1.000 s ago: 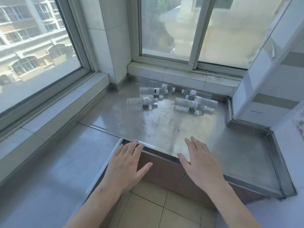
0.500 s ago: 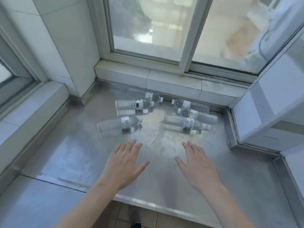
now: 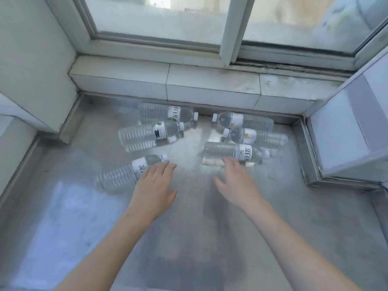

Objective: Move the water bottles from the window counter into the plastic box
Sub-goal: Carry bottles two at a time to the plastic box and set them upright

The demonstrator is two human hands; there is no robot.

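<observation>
Both hands have come forward across the desk (image 3: 63,217): the left hand (image 3: 154,186), fingers spread, touches the nearest bottle (image 3: 126,174), and the right hand (image 3: 237,183), also spread, reaches another bottle (image 3: 233,151). Six bottles lie on their sides by the window; no plastic box is in view. Lying round and loose, a nudged bottle could roll away.

three bottles (image 3: 147,133) left | three bottles (image 3: 247,135) right | all lying on counter (image 3: 189,238)

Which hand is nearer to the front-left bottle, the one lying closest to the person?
Left. The left hand reaches the front-left bottle near its neck; the right hand is well to its right.
</observation>
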